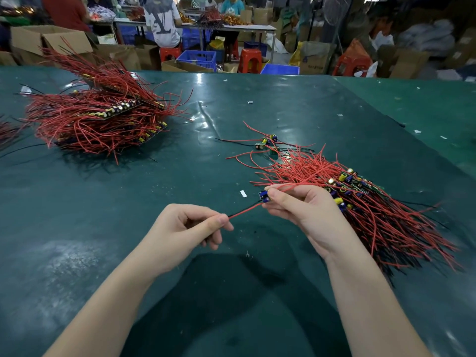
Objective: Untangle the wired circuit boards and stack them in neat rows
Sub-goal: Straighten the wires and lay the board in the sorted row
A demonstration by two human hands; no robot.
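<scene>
My right hand [306, 212] pinches a small circuit board [264, 196]; my left hand [190, 228] pinches its wires [244, 209], stretched taut between them.

A wide counter [231, 112] covered in glossy dark green sheeting is filling most of the view, its surface creasing and catching glare near the middle. A tall heap of wired boards [103, 117] with red leads is lying on it at the far left, a flatter row of boards [360, 202] with red and black wires is fanning out at the right, and a few loose boards [268, 143] are sitting just beyond that row. Small white scraps [243, 193] are lying scattered over the sheeting, and another bundle of red wires [7, 132] is showing at the left edge.
</scene>
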